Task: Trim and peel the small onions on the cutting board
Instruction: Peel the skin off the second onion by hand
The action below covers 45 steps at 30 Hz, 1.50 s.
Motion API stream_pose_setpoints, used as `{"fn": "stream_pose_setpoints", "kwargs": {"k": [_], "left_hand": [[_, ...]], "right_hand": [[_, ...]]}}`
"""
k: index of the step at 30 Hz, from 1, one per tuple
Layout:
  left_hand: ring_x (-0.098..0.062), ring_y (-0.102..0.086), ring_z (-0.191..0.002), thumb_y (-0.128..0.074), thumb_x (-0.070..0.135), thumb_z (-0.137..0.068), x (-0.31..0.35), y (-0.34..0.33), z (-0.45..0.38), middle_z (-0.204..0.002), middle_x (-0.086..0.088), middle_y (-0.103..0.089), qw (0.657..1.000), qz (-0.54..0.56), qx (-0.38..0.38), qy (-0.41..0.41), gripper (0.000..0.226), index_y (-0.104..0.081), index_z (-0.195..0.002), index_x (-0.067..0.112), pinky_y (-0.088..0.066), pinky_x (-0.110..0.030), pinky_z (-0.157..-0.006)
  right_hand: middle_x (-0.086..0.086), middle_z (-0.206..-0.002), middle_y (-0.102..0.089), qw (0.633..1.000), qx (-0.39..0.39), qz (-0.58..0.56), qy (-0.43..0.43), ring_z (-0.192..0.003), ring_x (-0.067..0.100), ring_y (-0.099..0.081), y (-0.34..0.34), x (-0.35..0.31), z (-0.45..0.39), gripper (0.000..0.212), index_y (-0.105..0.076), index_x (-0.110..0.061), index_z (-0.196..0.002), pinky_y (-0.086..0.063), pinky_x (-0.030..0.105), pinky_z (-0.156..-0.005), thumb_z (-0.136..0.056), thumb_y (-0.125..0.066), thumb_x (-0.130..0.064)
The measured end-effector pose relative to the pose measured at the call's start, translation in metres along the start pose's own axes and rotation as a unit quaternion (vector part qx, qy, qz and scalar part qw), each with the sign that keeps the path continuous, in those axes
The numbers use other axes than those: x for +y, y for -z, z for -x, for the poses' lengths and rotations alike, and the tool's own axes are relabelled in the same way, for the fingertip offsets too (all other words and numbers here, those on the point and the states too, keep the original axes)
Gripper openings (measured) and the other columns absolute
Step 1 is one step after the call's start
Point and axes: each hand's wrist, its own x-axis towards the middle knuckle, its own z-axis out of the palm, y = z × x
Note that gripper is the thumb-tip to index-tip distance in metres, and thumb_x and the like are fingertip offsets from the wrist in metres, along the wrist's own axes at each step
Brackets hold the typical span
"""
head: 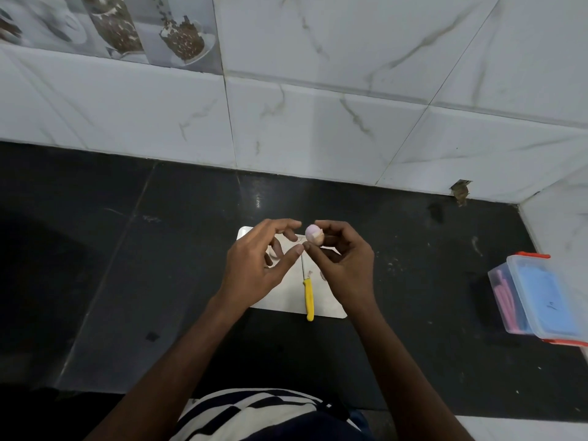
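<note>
I see a dark, glossy stone bench (397,249) with pale specks and a few scuffs across it. Behind it rises a wall of white marble-patterned tiles (318,122); at the upper left, a decorative tile (127,27) shows printed desserts in glasses. On my right, near the bench's edge, sits a clear plastic box (537,300) with orange clips on its lid; pink sticks (506,300) lie inside along its left wall, beside something blue. Where the wall meets the bench at the right, there is a small brownish chipped spot (460,190). At the bottom edge I see striped black-and-white cloth (254,412).
</note>
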Motion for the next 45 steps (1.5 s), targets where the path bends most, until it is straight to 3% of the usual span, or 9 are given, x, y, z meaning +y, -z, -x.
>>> {"fn": "stream_pose_setpoints", "kwargs": {"k": [7, 13, 18, 23, 27, 30, 35, 40, 45], "left_hand": [[-0.009, -0.067, -0.074, -0.08, 0.051, -0.098, 0.011, -0.004, -0.005, -0.104, 0.015, -0.073, 0.998, -0.044, 0.038, -0.005, 0.027, -0.085, -0.117, 0.032, -0.056, -0.025, -0.057], [-0.009, -0.069, -0.075, -0.084, 0.05, -0.092, 0.007, -0.003, -0.006, -0.104, 0.014, -0.076, 0.999, -0.041, 0.021, -0.006, 0.028, -0.086, -0.111, 0.029, -0.055, -0.021, -0.059], [-0.019, -0.072, -0.072, -0.092, 0.028, -0.089, 0.006, -0.004, -0.008, -0.099, 0.012, -0.08, 0.992, 0.073, 0.014, 0.1, 0.012, -0.085, -0.098, 0.026, -0.052, -0.021, -0.055], [-0.004, -0.071, -0.076, -0.082, 0.017, -0.097, -0.003, 0.005, -0.013, -0.088, 0.015, -0.079, 0.962, 0.185, -0.034, 0.199, 0.004, -0.081, -0.101, 0.017, -0.055, -0.017, -0.062], [-0.006, -0.071, -0.087, -0.075, 0.025, -0.103, -0.008, 0.008, -0.013, -0.093, 0.014, -0.076, 0.967, 0.143, -0.079, 0.195, 0.004, -0.077, -0.104, 0.023, -0.059, -0.031, -0.065], [-0.013, -0.072, -0.102, -0.073, 0.026, -0.104, -0.006, 0.007, -0.012, -0.108, 0.013, -0.077, 0.976, 0.126, -0.073, 0.164, 0.005, -0.076, -0.108, 0.025, -0.065, -0.041, -0.066], [-0.013, -0.075, -0.102, -0.079, 0.024, -0.098, -0.002, 0.004, -0.009, -0.103, 0.02, -0.079, 0.981, 0.123, -0.017, 0.149, 0.012, -0.074, -0.1, 0.035, -0.068, -0.037, -0.06], [-0.013, -0.076, -0.093, -0.087, 0.021, -0.092, -0.001, 0.007, -0.011, -0.098, 0.013, -0.079, 0.99, 0.082, 0.006, 0.113, 0.024, -0.076, -0.113, 0.022, -0.056, -0.019, -0.055], [-0.012, -0.071, -0.084, -0.086, 0.019, -0.094, -0.002, 0.01, -0.014, -0.097, 0.011, -0.075, 0.994, 0.049, -0.026, 0.094, 0.033, -0.075, -0.124, 0.023, -0.05, -0.012, -0.053]], "right_hand": [[-0.001, -0.112, -0.077, 0.997, -0.054, -0.046, 0.01, -0.1, 0.024, -0.077, -0.003, -0.004, -0.002, 0.033, -0.073, -0.01, -0.121, -0.065, 0.032, -0.083, -0.09, -0.082, -0.003], [-0.005, -0.101, -0.078, 0.998, -0.04, 0.049, 0.022, -0.084, 0.018, -0.077, -0.004, 0.0, -0.004, 0.032, -0.078, -0.016, -0.115, -0.067, 0.035, -0.073, -0.085, -0.086, -0.008], [-0.005, -0.101, -0.074, 0.992, -0.054, 0.097, 0.059, -0.075, 0.016, -0.074, 0.001, -0.002, -0.007, 0.038, -0.079, -0.02, -0.118, -0.064, 0.031, -0.067, -0.083, -0.092, -0.023], [0.005, -0.109, -0.07, 0.989, -0.145, 0.028, 0.01, -0.076, 0.022, -0.069, 0.01, 0.002, -0.008, 0.047, -0.074, -0.023, -0.129, -0.063, 0.035, -0.07, -0.085, -0.09, -0.018], [-0.001, -0.104, -0.07, 0.99, -0.131, 0.052, -0.014, -0.066, 0.023, -0.064, 0.007, 0.005, -0.009, 0.037, -0.077, -0.024, -0.118, -0.055, 0.034, -0.059, -0.084, -0.091, -0.025], [-0.006, -0.104, -0.076, 0.991, -0.115, 0.057, -0.037, -0.074, 0.017, -0.072, 0.007, 0.007, -0.009, 0.035, -0.078, -0.022, -0.114, -0.061, 0.029, -0.065, -0.083, -0.092, -0.029], [-0.007, -0.099, -0.08, 0.992, -0.103, 0.052, -0.057, -0.084, 0.017, -0.077, 0.007, 0.006, -0.007, 0.033, -0.079, -0.02, -0.114, -0.067, 0.038, -0.078, -0.084, -0.091, -0.028], [-0.001, -0.098, -0.081, 0.991, -0.108, 0.007, -0.081, -0.09, 0.016, -0.079, 0.006, 0.004, -0.005, 0.034, -0.079, -0.017, -0.116, -0.066, 0.04, -0.084, -0.085, -0.091, -0.025], [0.003, -0.088, -0.078, 0.992, -0.113, 0.021, -0.06, -0.082, 0.024, -0.076, 0.005, 0.004, -0.003, 0.037, -0.075, -0.026, -0.127, -0.065, 0.044, -0.077, -0.091, -0.085, -0.03]]}}
